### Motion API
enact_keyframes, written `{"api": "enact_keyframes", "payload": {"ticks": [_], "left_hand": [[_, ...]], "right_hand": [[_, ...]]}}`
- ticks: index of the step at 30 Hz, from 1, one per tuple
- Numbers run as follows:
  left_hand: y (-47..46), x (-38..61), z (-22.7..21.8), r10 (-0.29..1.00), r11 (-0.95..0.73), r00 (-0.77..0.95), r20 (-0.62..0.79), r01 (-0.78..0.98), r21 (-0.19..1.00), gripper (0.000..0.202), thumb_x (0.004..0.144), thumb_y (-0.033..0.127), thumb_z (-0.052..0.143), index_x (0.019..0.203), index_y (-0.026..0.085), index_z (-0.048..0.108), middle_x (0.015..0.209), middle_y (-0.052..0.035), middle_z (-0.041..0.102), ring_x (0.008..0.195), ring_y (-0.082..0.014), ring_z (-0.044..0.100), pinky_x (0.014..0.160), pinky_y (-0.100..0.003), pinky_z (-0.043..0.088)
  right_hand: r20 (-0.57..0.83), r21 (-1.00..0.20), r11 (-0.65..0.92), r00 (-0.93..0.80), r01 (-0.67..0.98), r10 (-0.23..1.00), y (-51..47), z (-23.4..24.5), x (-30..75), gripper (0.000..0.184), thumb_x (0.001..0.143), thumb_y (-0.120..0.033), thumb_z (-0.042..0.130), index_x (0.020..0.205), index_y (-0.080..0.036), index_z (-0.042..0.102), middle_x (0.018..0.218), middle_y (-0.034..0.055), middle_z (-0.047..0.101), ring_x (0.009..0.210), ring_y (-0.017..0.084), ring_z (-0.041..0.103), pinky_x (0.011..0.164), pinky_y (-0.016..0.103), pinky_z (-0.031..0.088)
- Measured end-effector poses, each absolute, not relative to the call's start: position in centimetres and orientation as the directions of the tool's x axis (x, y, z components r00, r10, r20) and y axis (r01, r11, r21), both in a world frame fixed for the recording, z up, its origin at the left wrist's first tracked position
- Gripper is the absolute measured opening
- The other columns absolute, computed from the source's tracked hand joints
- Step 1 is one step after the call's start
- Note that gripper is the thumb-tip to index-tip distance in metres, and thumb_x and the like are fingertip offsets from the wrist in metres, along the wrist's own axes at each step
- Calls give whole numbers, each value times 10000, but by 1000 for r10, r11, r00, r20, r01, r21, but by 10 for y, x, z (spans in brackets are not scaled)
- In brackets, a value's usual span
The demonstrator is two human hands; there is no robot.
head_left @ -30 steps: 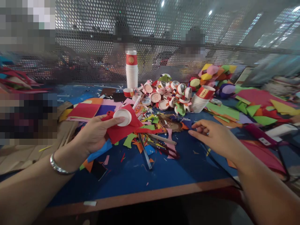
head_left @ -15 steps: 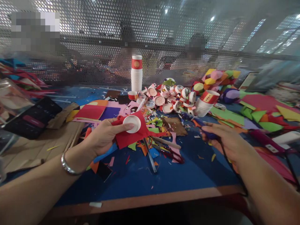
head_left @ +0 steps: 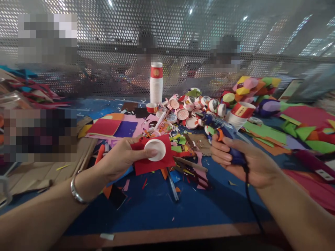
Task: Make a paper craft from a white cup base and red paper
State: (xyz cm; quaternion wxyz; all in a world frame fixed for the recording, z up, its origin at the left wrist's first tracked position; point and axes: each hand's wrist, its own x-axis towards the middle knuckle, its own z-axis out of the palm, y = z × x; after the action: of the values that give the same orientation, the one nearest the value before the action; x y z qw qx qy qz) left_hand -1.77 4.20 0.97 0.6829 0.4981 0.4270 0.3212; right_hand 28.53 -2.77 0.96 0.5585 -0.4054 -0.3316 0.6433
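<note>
My left hand (head_left: 119, 158) is closed on a piece of red paper (head_left: 154, 164), with the thumb pressing a white round cup base (head_left: 155, 150) flat onto it. It holds them just above the blue table (head_left: 157, 209). My right hand (head_left: 243, 158) grips a blue glue gun (head_left: 222, 134) with an orange trigger; its nozzle points up and to the left, toward the heap of cut cup pieces. A black cord (head_left: 250, 198) runs from the gun back along my right forearm.
A tall stack of paper cups (head_left: 156, 85) stands at the back, with a heap of cut cup rings (head_left: 191, 109) and a tilted cup stack (head_left: 239, 113) to its right. Coloured paper sheets (head_left: 112, 127), scraps, a pen (head_left: 172, 184) and scissors litter the table. People sit behind a perforated metal screen.
My right hand reached to the table, closed on the glue gun and lifted it toward the middle. My left hand kept hold of the red paper and cup base and shifted slightly right.
</note>
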Motion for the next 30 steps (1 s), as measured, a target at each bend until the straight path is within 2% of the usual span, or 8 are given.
{"api": "enact_keyframes", "payload": {"ticks": [5,11,14,16,19,22,27,30], "left_hand": [[43,-20,7,850,299,453,-270,7,954,249,696,286,943,905,189,848,946,-43,845,808,-133,766,764,-170,615],[46,-22,7,843,304,454,-288,39,952,223,722,305,926,891,183,848,913,-51,843,782,-133,758,729,-171,605],[47,-22,8,843,291,459,-280,49,956,191,728,303,919,871,198,849,890,-35,840,760,-121,747,715,-168,596],[48,-22,8,853,262,448,-268,76,962,173,729,303,916,851,203,846,858,-24,835,731,-106,730,685,-156,577],[49,-22,6,872,206,420,-252,153,967,181,741,331,907,851,204,840,844,-19,827,717,-97,707,664,-155,548],[50,-23,5,883,146,401,-244,261,954,246,754,398,890,865,187,831,836,-32,815,708,-116,689,649,-192,532],[47,-23,8,884,32,424,-199,370,928,325,783,476,848,861,163,811,808,-43,784,708,-144,656,647,-247,514],[45,-22,12,877,14,439,-195,382,924,282,807,456,824,845,176,807,774,-19,760,676,-116,615,609,-218,472]], "right_hand": [[-86,-983,-106,-131,-153,988,-15,17,274,198,832,-325,786,785,-167,676,568,-25,501,544,94,436,536,219,371],[-107,-988,-88,-147,127,983,-3,15,269,415,840,-476,757,592,-198,574,568,-15,530,509,98,426,485,257,305],[-86,-975,-63,-100,214,991,-1,9,268,393,804,-523,773,635,-210,607,588,-13,554,548,120,476,510,259,353],[-25,-962,1,-91,274,995,-1,7,268,376,803,-511,763,634,-222,593,578,-17,544,545,128,476,499,263,356],[105,-919,161,-171,360,980,0,8,268,334,849,-431,711,625,-237,556,562,-33,505,518,123,425,458,264,320],[157,-865,257,-254,431,954,-2,9,269,295,891,-385,649,654,-233,563,581,-32,509,533,129,424,472,267,357],[200,-797,323,-281,510,938,-4,6,272,213,919,-379,612,789,-221,670,731,5,676,643,173,570,578,291,490],[217,-759,353,-297,547,930,-4,4,273,229,929,-371,582,793,-220,687,716,6,681,638,177,579,574,290,496]]}}
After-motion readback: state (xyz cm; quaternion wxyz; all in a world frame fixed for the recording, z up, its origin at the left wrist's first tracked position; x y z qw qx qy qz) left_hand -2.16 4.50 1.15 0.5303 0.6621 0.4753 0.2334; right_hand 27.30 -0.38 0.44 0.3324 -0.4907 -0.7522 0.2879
